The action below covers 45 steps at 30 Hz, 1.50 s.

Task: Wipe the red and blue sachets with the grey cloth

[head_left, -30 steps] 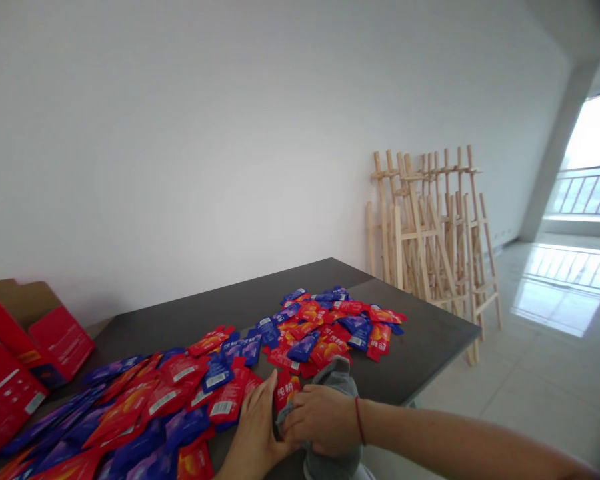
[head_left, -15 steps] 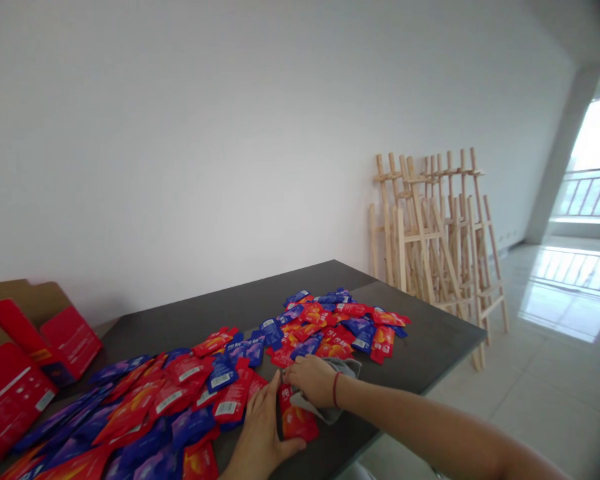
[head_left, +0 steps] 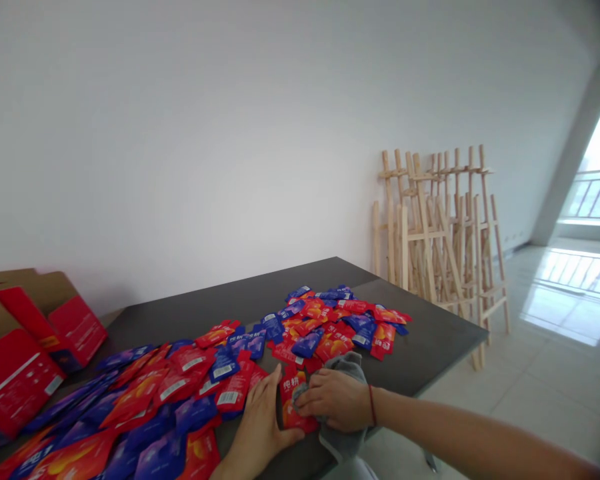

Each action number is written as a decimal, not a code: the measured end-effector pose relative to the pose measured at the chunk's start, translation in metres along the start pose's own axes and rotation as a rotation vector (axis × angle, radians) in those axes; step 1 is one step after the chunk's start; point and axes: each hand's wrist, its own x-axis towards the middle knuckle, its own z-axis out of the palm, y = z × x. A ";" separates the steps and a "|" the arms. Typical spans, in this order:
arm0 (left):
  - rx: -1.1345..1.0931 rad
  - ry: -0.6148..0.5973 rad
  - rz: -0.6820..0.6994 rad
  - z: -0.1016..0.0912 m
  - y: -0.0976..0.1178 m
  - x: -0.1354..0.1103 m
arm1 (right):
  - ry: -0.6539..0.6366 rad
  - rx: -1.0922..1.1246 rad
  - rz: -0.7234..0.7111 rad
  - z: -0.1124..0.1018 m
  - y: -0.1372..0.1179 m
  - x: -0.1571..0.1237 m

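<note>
A red pouch [head_left: 290, 385] with white characters and an orange picture lies flat on the dark table. My left hand [head_left: 261, 427] rests along its left side, fingers stretched out and the thumb near its lower edge. A grey cloth [head_left: 344, 440] is bunched under my right hand [head_left: 336, 401], whose fingers are closed on it and press part of it onto the pouch's right side. Just beyond my hands is a pile of red and blue pouches [head_left: 334, 340]. To the left of my left hand spreads a larger heap of pouches [head_left: 173, 393].
An opened red and brown cardboard box [head_left: 77, 327] stands at the table's left end. The dark table [head_left: 430, 350] has its right edge beside my right forearm. Several wooden easels [head_left: 425, 233] lean against the white wall beyond it.
My right hand has moved with the cloth from the pouch's top end down toward its lower right. More of the pouch's upper part shows. My left hand has barely moved.
</note>
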 end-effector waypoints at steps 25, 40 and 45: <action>0.284 -0.160 0.147 -0.016 -0.012 0.011 | -0.017 -0.211 -0.294 0.007 -0.007 0.028; 0.335 -0.372 -0.016 -0.019 0.061 0.021 | 0.140 -0.043 0.402 0.015 0.008 0.003; 0.462 -0.437 0.117 -0.021 0.057 0.029 | 0.198 0.012 0.399 0.011 0.002 0.000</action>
